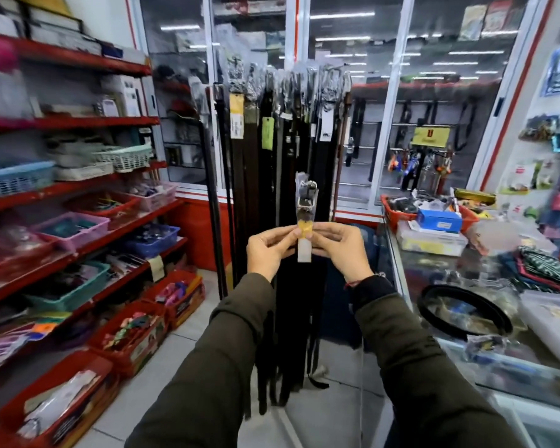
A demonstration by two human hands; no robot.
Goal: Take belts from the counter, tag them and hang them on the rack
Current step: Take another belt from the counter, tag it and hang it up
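Note:
Both hands hold a dark belt [305, 202] upright in front of me, its buckle end wrapped in clear plastic. A yellow tag [304, 228] with a white strip below it sits on the belt between my fingertips. My left hand [270, 249] pinches the tag's left side and my right hand [337, 250] pinches its right side. Behind them stands the belt rack [272, 130], crowded with several dark hanging belts, some with tags. A coiled black belt [463, 313] lies on the glass counter [434, 270] at the right.
Red shelves [78, 124] with baskets of small goods line the left side. Red bins [126, 337] stand on the floor below them. A red tray [401, 211] of items, boxes and folded cloth crowd the counter. Glass cabinets stand behind the rack.

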